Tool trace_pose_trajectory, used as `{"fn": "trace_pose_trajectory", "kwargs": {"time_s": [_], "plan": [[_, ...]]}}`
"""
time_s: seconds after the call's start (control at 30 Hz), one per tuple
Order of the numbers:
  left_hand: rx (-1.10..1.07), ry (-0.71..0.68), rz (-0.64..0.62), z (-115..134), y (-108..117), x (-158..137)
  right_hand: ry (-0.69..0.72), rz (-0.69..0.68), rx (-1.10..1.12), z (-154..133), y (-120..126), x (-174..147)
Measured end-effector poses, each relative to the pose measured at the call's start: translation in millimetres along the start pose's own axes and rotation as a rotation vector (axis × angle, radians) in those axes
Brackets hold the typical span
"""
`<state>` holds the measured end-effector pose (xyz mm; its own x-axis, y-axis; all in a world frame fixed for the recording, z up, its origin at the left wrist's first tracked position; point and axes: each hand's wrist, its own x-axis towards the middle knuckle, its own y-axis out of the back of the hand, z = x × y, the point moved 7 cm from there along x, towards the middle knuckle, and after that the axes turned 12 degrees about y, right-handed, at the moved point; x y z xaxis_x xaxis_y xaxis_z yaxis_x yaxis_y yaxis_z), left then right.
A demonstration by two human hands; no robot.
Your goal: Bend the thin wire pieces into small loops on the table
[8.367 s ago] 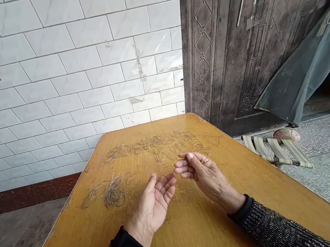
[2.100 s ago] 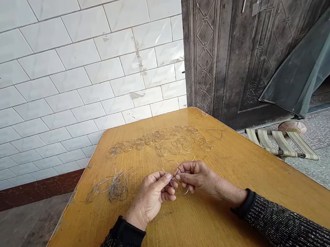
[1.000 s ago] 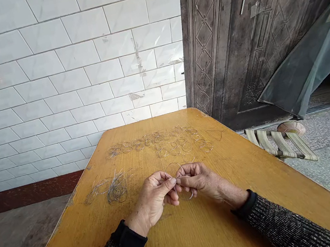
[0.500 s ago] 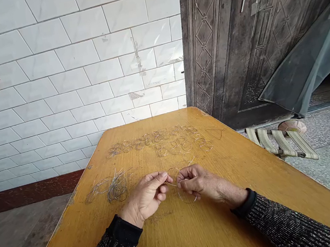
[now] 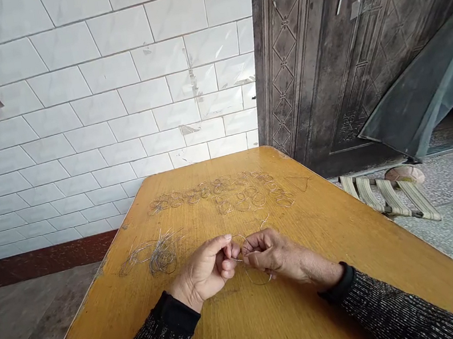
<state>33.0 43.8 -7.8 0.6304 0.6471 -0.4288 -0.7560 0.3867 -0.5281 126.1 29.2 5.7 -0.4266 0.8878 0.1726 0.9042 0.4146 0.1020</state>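
Above the middle of the tabletop (image 5: 254, 332), roughly halfway between its left and right edges, a wire loop (image 5: 261, 284) is held in the air between two hands set close together, fingertips near each other. The right hand (image 5: 277, 253) pinches the wire between thumb and curled fingers; one arc of it hangs below the fingertips, and a loose end sticks up beyond the knuckles. The left hand (image 5: 206, 268) is half curled, palm turned inward, with a thin stretch of wire running to its bent fingers; how firmly the thumb presses there I cannot tell. Towards the left edge, just beyond the left hand, lies a loose tangle of wire (image 5: 163, 256), its straight ends fanning out towards the far edge. Near that far edge a long row of coiled wires (image 5: 212, 188) stretches crosswise, and on its near side sits a shorter row of coiled wires (image 5: 251, 199), set towards the right. A wire bent into a triangle (image 5: 305, 186) lies apart from these, close to the right edge. White wall tiles (image 5: 123, 100) rise behind the far edge, and a dark carved door (image 5: 332, 76) stands past the far right corner.
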Motion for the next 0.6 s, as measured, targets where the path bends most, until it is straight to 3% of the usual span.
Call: {"fn": "trace_pose_trajectory", "kwargs": {"time_s": [0.6], "plan": [[-0.001, -0.047, -0.01, 2.1, 1.0, 2.2, -0.011, 0.051, 0.106, 4.0, -5.2, 1.3]]}}
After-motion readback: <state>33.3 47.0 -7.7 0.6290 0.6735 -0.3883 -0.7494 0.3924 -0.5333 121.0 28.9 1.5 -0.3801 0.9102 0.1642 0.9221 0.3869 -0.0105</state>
